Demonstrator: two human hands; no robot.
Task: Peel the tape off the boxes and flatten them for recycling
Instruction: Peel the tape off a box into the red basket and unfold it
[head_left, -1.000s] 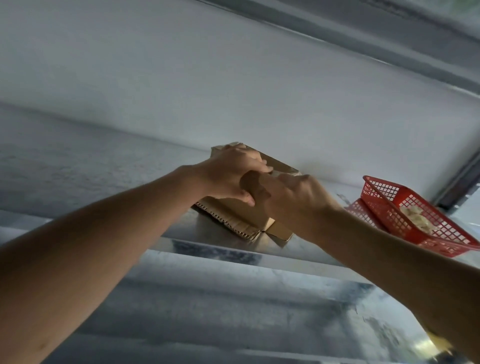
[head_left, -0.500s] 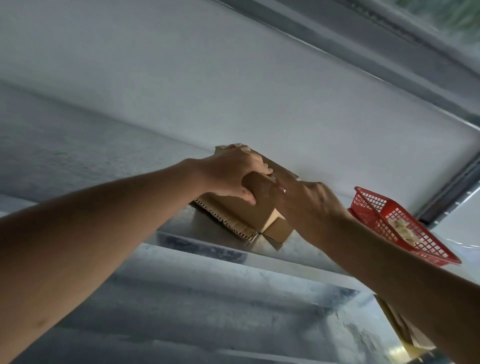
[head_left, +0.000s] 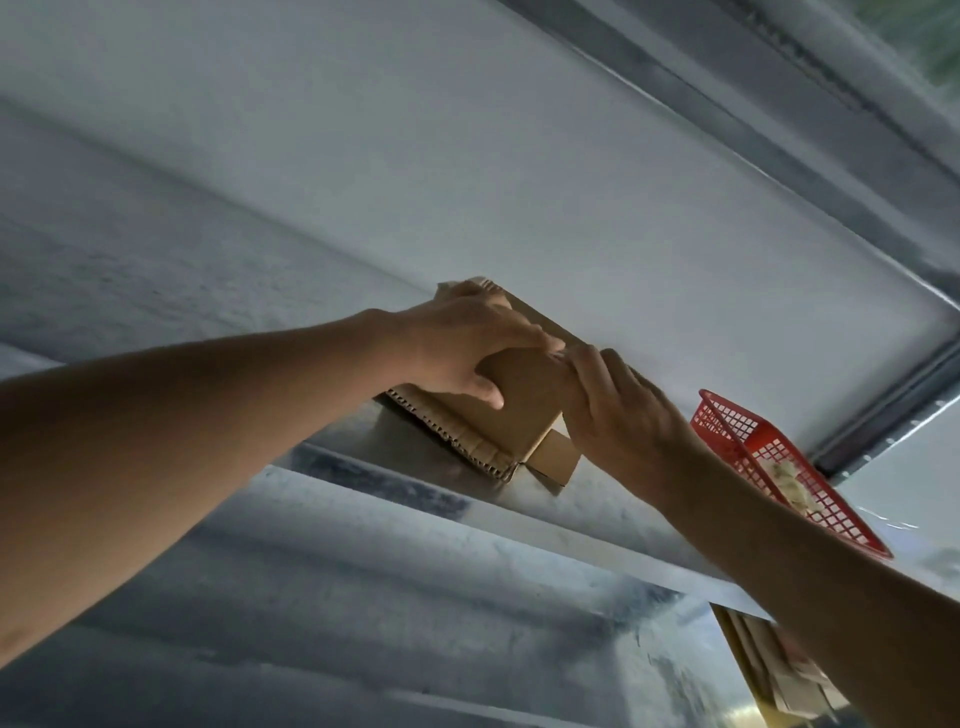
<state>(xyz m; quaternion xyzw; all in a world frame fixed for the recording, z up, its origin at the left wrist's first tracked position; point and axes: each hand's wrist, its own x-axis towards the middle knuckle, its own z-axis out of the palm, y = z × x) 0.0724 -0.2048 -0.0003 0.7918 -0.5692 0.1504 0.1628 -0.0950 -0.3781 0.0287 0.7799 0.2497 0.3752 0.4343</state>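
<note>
Cardboard box (head_left: 519, 410) sits clamped between gripping left hand (head_left: 457, 348) and right hand (head_left: 618, 410).

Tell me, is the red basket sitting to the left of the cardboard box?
No, the red basket sits to the right of the cardboard box, beyond the right hand.

Your metal shelf carries a cardboard box and a red basket.

The shelf (head_left: 597, 512) is a pale metal ledge running from near left to far right against a grey wall. The flattened cardboard box (head_left: 511, 415) lies on it at the middle, one flap over the near edge. The red mesh basket (head_left: 753, 447) sits to its right, near but apart.
</note>
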